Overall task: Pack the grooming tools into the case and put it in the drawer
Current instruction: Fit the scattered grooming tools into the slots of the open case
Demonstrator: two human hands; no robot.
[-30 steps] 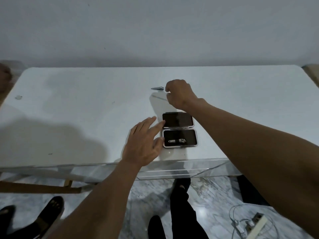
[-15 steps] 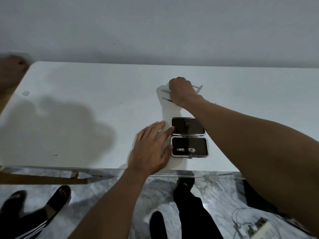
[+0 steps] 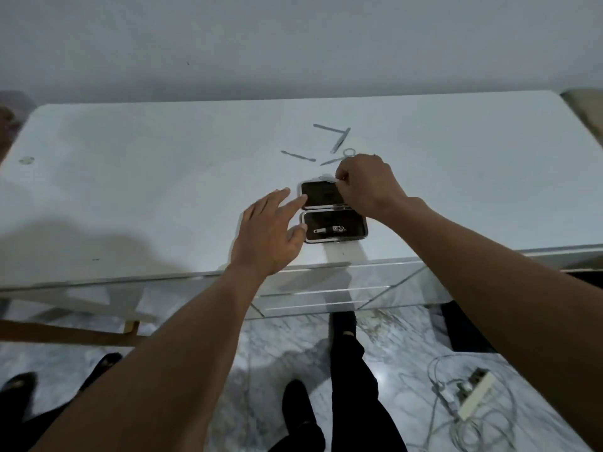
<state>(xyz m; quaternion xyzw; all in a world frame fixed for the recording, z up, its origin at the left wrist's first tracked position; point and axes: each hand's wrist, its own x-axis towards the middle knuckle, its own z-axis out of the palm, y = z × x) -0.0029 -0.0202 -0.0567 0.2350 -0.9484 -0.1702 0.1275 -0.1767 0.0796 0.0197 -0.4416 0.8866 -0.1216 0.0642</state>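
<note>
A small dark case [image 3: 352,228] lies open on the white table [image 3: 146,190], both halves flat. A nail clipper [image 3: 329,229] rests in the near half. My right hand [image 3: 365,184] hovers over the far half [image 3: 318,194], fingers pinched on a small silver tool [image 3: 327,177] at that half's far edge. My left hand [image 3: 270,230] rests open at the case's left side, fingertips touching its rim. Behind the case lie loose metal tools: a thin pick [image 3: 298,156], a file [image 3: 326,127], tweezers [image 3: 340,140] and small scissors [image 3: 339,157].
The table's front shows mirrored drawer fronts [image 3: 326,295], all shut. Below are a marble floor, my legs [image 3: 349,370] and another person's feet [image 3: 19,383] at left. A power strip [image 3: 473,396] with cables lies on the floor at right.
My right hand drew back from the loose tools to the case's far half, holding a small tool. The loose tools behind are uncovered. My left hand stayed by the case.
</note>
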